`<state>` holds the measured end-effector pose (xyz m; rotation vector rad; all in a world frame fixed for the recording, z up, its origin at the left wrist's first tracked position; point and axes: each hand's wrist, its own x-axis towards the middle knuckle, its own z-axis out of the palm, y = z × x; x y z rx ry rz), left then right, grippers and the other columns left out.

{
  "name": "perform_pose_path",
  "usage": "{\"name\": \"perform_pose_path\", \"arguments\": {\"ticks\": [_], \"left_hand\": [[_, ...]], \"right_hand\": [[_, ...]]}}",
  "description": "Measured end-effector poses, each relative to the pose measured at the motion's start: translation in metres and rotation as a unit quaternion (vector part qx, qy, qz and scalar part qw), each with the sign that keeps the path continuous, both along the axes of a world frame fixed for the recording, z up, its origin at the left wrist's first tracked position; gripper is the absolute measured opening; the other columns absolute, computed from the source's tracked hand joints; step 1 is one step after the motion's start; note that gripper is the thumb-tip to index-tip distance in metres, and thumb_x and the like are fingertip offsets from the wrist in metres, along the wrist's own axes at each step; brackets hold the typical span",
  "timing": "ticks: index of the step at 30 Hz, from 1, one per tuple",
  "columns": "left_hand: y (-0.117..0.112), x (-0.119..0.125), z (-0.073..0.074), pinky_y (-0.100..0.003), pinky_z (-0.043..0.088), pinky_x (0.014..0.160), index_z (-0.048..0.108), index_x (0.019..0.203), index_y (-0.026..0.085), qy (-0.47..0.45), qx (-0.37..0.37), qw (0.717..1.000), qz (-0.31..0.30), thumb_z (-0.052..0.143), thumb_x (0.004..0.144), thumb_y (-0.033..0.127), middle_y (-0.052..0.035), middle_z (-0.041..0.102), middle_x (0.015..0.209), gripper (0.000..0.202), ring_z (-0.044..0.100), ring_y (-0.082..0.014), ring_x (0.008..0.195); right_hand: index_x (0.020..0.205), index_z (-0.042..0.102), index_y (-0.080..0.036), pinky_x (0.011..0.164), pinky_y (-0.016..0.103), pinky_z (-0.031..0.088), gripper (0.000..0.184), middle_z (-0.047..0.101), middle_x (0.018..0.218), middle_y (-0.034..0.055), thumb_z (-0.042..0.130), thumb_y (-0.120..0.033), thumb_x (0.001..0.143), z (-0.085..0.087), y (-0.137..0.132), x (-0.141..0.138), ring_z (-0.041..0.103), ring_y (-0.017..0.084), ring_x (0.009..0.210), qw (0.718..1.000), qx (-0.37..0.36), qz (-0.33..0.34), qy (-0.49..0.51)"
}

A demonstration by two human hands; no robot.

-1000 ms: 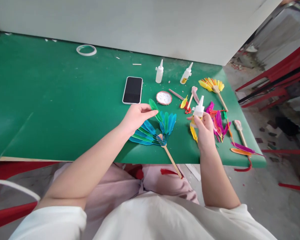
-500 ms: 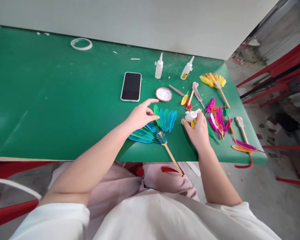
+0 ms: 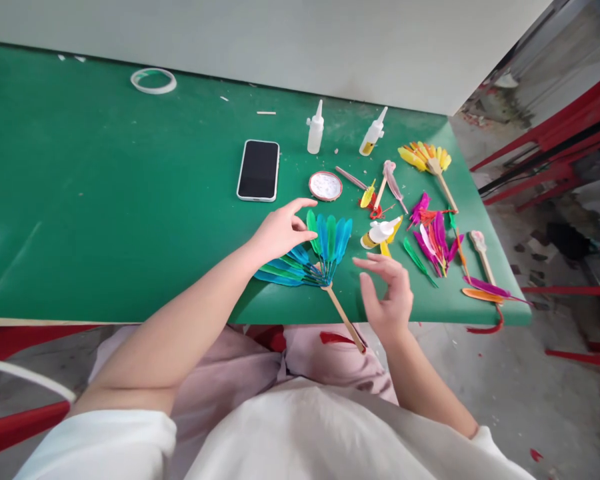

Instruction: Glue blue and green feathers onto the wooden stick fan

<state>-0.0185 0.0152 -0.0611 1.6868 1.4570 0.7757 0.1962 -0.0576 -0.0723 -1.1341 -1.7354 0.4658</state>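
A feather fan [image 3: 331,243] of blue and green feathers lies at the table's front edge. Its wooden handle [image 3: 344,317] sticks out over the edge, with a red tassel at the end. My left hand [image 3: 286,230] is over the fan's upper left, thumb and fingers apart; whether it touches the feathers I cannot tell. To the right of the fan, my right hand [image 3: 387,293] is open and holds nothing. Just beyond its fingers, a white glue bottle [image 3: 379,233] lies on its side against yellow feathers [image 3: 391,240].
Two glue bottles [image 3: 315,130] stand farther back. A phone [image 3: 259,170], a round lid [image 3: 325,186] and a tape roll [image 3: 153,81] lie on the green table [image 3: 130,200]. At right are a yellow fan [image 3: 425,158], magenta feathers [image 3: 437,240] and a small wooden stick [image 3: 481,253].
My right hand has let go of the glue bottle, which now lies on the table. That hand has drawn back toward me and opened. My left hand stays by the fan.
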Motion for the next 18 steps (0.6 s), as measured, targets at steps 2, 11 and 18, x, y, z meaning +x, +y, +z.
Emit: {"name": "perform_pose_path", "arguments": {"ticks": [2,11,18], "left_hand": [[0.000,0.001,0.000,-0.025,0.040,0.060,0.048,0.119,0.022,-0.006,-0.001,1.000,-0.002,0.066,0.067,0.028,0.0029,0.060,0.062,0.055,0.054,-0.0121,0.059],[-0.002,0.003,0.002,-0.024,0.040,0.063,0.047,0.119,0.025,0.012,-0.019,1.000,-0.015,0.065,0.069,0.026,0.0047,0.059,0.062,0.053,0.052,-0.0106,0.058],[-0.003,0.004,0.001,-0.025,0.042,0.067,0.048,0.118,0.026,0.040,-0.006,0.999,-0.014,0.064,0.070,0.026,0.0039,0.062,0.065,0.051,0.056,-0.0123,0.065]], "right_hand": [[0.097,0.049,-0.024,0.089,0.042,0.045,0.030,0.065,0.098,0.0030,0.048,-0.005,0.075,0.001,-0.003,-0.004,0.050,0.020,0.110,0.994,-0.013,0.086,-0.059],[0.106,0.047,-0.023,0.096,0.043,0.039,0.040,0.066,0.099,0.0018,0.041,-0.001,0.074,-0.010,0.001,-0.009,0.041,0.019,0.121,0.965,-0.007,0.181,-0.189],[0.102,0.048,-0.022,0.098,0.044,0.036,0.037,0.066,0.101,0.0019,0.042,-0.001,0.072,-0.010,0.002,-0.011,0.042,0.020,0.119,0.961,0.014,0.183,-0.208]]}}
